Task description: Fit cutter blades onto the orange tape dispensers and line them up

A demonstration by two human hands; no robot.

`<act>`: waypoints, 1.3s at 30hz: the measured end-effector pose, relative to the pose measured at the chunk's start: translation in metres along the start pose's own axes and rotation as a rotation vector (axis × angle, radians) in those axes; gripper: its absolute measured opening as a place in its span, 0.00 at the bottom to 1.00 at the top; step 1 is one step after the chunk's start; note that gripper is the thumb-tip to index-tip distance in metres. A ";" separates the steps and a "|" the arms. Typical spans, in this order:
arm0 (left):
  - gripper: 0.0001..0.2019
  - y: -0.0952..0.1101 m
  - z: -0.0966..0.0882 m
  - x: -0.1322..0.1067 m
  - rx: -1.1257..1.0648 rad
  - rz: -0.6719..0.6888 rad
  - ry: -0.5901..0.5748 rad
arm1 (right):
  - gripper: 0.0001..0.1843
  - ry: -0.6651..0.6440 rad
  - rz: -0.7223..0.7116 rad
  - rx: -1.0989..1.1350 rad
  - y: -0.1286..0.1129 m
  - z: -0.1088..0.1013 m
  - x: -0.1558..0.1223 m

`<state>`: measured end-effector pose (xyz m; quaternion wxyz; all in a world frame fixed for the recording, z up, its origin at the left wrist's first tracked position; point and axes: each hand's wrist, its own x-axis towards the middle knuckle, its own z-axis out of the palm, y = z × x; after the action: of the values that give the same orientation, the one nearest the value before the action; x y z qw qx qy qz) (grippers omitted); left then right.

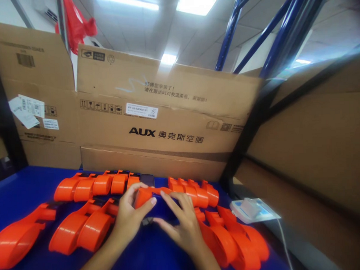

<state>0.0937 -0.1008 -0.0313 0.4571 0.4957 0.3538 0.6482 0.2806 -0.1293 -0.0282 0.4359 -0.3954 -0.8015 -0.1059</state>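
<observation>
Between both hands is an orange curved plastic piece [144,197], looking like the looped bands around it. My left hand [127,215] closes around its left side, thumb across the near face. My right hand [184,219] has its fingertips at the piece's right edge. Its thumb tip meets a small black part [147,221] below; whether that part joins the orange piece, I cannot tell. Left of my hands lie two orange loops [94,230] with narrow handle-like ends. More orange loops [245,247] lie overlapped beside my right forearm.
Orange loops [102,185] stand in a back row on the blue table surface [28,187], with another group [208,193] at right. A dark flat rectangular object [147,179] sits behind my hands. A white item with a cable [253,210] is at the right edge. Cardboard [109,125] walls the back.
</observation>
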 end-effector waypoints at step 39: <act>0.22 -0.004 -0.002 0.019 -0.455 -0.262 0.192 | 0.31 0.009 0.309 0.544 0.000 0.007 -0.005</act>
<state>0.0912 -0.0815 -0.0298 0.6010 0.2666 0.3018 0.6903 0.2781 -0.1287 -0.0360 0.5402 -0.3808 -0.7290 0.1781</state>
